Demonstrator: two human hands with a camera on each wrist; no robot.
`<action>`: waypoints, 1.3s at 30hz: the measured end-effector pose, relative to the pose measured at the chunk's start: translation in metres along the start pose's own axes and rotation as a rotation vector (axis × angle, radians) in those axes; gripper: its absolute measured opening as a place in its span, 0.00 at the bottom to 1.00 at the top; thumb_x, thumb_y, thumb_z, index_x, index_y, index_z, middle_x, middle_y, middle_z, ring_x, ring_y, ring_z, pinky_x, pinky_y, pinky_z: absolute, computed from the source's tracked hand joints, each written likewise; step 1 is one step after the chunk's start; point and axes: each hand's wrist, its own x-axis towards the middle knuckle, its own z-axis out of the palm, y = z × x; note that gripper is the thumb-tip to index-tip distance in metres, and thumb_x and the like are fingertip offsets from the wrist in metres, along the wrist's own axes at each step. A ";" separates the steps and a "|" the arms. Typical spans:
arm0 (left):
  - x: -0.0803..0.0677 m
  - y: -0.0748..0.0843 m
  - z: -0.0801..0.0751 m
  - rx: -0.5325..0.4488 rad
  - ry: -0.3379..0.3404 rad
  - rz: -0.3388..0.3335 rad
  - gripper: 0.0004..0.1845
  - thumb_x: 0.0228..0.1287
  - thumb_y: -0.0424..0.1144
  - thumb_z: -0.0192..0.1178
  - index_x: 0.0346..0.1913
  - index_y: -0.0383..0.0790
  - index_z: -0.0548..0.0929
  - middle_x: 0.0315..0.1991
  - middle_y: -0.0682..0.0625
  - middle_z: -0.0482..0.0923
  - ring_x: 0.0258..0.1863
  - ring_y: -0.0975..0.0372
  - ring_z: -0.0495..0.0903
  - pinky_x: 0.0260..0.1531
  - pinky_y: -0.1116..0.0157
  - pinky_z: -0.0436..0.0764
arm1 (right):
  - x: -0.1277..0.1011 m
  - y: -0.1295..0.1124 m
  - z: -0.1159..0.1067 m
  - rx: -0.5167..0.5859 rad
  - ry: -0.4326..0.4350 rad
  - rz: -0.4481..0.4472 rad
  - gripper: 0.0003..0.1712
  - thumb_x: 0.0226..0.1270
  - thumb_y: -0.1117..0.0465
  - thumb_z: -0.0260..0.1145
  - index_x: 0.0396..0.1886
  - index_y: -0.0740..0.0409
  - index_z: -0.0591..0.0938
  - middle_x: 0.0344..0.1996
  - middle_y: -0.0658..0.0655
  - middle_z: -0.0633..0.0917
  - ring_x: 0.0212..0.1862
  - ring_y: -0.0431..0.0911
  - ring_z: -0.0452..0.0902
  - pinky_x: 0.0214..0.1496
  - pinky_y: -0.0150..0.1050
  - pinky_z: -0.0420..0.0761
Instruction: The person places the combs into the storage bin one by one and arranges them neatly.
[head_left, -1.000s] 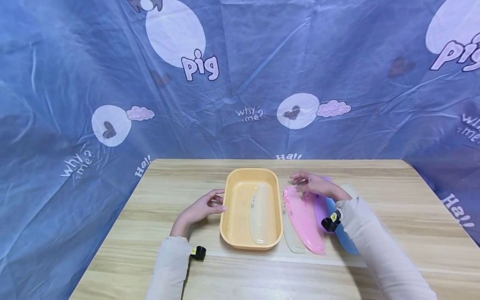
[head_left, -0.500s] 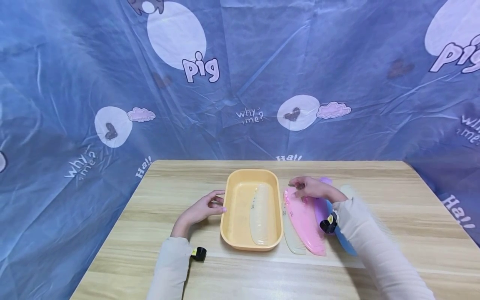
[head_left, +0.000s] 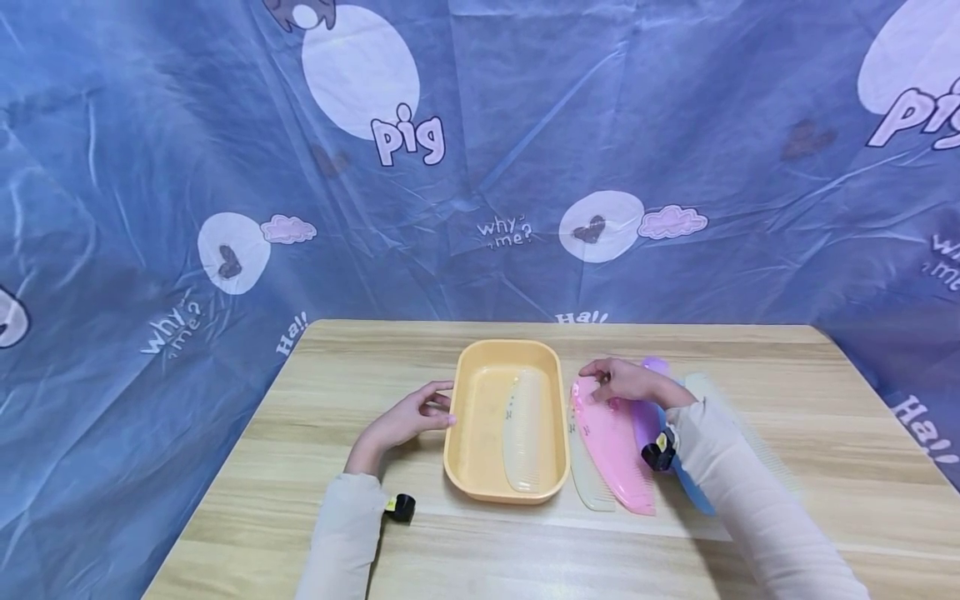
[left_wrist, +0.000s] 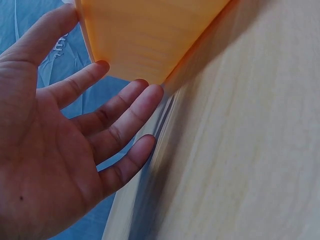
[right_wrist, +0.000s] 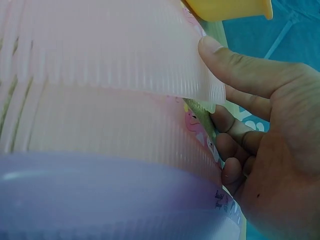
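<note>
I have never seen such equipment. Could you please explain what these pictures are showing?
No machine here: a person works with the left hand and right hand, both bare. The wide view comes from a camera on the head. The close views come from the left wrist camera and right wrist camera. On the table is a yellow tray with a pale comb inside. To its right are a purple comb, a blue comb and other pale combs. The left hand touches the tray; the right hand pinches a pink comb.
</note>
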 end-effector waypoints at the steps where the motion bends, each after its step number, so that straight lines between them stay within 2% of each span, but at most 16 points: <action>1: 0.000 0.000 0.000 0.000 -0.001 0.000 0.35 0.63 0.43 0.64 0.72 0.45 0.63 0.58 0.40 0.74 0.57 0.52 0.75 0.58 0.53 0.75 | 0.000 0.000 0.000 -0.008 0.001 -0.002 0.30 0.57 0.66 0.69 0.58 0.75 0.73 0.37 0.59 0.75 0.29 0.41 0.71 0.32 0.31 0.75; 7: 0.000 -0.001 0.001 0.001 0.002 0.000 0.35 0.63 0.44 0.65 0.71 0.45 0.64 0.58 0.40 0.74 0.56 0.52 0.76 0.58 0.53 0.75 | -0.001 -0.001 0.000 0.010 -0.009 0.006 0.29 0.57 0.65 0.69 0.57 0.74 0.74 0.35 0.58 0.76 0.25 0.40 0.72 0.29 0.31 0.75; 14: 0.000 -0.001 0.001 0.006 0.000 0.006 0.36 0.63 0.44 0.65 0.72 0.46 0.63 0.58 0.39 0.74 0.55 0.52 0.76 0.58 0.52 0.74 | -0.002 -0.001 -0.001 0.010 -0.013 0.016 0.29 0.57 0.66 0.70 0.56 0.75 0.74 0.38 0.60 0.76 0.27 0.40 0.72 0.31 0.30 0.75; 18: 0.000 -0.002 0.001 0.009 -0.001 0.002 0.36 0.63 0.45 0.65 0.72 0.46 0.63 0.58 0.40 0.74 0.55 0.52 0.76 0.58 0.52 0.74 | -0.002 0.001 -0.001 0.031 -0.025 0.016 0.27 0.57 0.68 0.68 0.55 0.75 0.73 0.37 0.60 0.76 0.25 0.40 0.72 0.27 0.30 0.75; 29: -0.001 -0.002 0.001 0.013 0.005 -0.002 0.35 0.63 0.44 0.65 0.71 0.45 0.64 0.58 0.39 0.74 0.56 0.51 0.76 0.58 0.52 0.74 | -0.003 0.003 -0.002 -0.018 0.008 -0.002 0.24 0.55 0.69 0.68 0.51 0.74 0.75 0.34 0.58 0.77 0.29 0.41 0.71 0.30 0.30 0.74; 39: 0.000 -0.002 0.000 0.008 0.000 0.007 0.35 0.65 0.42 0.63 0.72 0.44 0.63 0.59 0.39 0.73 0.56 0.51 0.75 0.58 0.52 0.74 | -0.006 -0.002 -0.005 -0.002 0.022 0.003 0.22 0.55 0.70 0.67 0.51 0.71 0.74 0.32 0.57 0.76 0.30 0.43 0.71 0.28 0.31 0.75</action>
